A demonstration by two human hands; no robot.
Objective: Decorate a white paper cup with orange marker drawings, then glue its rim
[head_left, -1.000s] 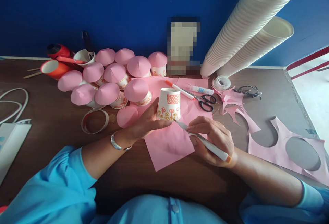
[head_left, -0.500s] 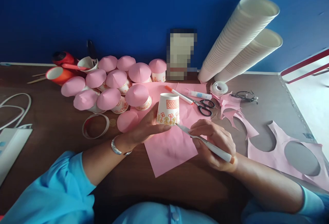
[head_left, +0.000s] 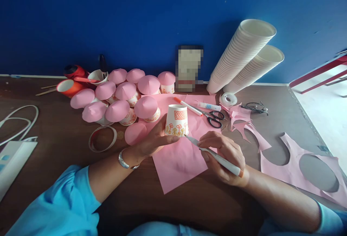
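The marker (head_left: 225, 163), pinched tightly in the right hand (head_left: 231, 150), is edging rightward along the paper cup (head_left: 176, 120), which the half-curled left hand (head_left: 153, 139) is gripping alongside. A glue stick (head_left: 210, 106) beyond is showing illegible print.

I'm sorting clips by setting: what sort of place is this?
Probably a craft table by a blue wall: scissors and cut-up pink paper lie out, and the left hand holds a decorated paper cup.

Left of the held cup (head_left: 176, 121) stand covered cups (head_left: 146, 107); below, a paper sheet (head_left: 180, 163); behind right, cup stacks (head_left: 238, 57) (near the wall (head_left: 121, 19)).
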